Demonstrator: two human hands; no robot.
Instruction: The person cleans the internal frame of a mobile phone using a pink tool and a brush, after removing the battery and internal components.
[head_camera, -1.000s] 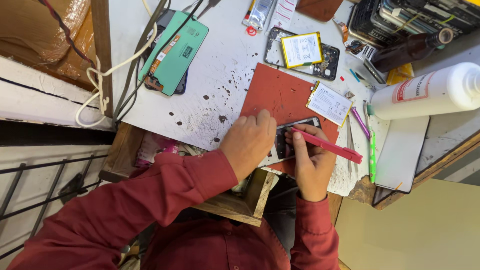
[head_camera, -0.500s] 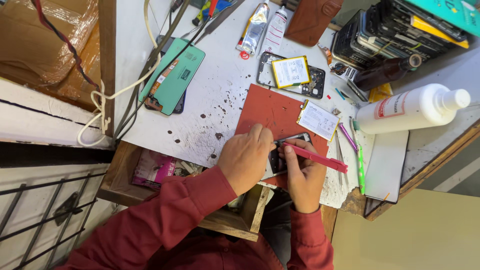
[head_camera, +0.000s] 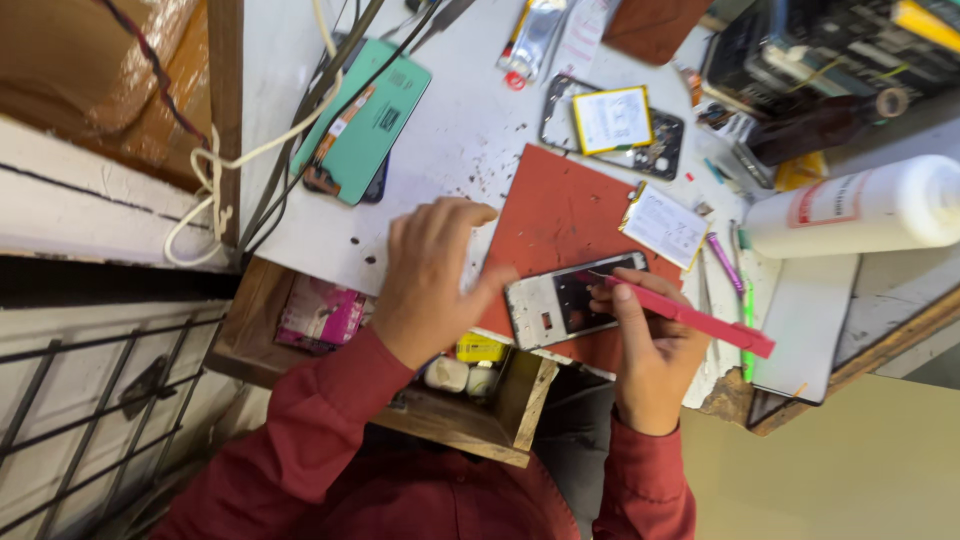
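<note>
- Opened phone (head_camera: 572, 300) lies on red mat (head_camera: 560, 225), near front edge of white tabletop (head_camera: 450, 150).
- Left hand (head_camera: 430, 280) fingers spread, thumb pressing phone's left end.
- Right hand (head_camera: 650, 345) pinched around pink pry tool (head_camera: 690, 318), tip inside the phone.
- Judged light, thin, fragile; best held by frame edges.

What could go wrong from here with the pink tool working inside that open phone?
The left hand only touches the phone at its end, so it may slide on the red mat. The pink tool in the right hand might slip and scratch the inside. The phone lies near the table edge above the open drawer.
</note>
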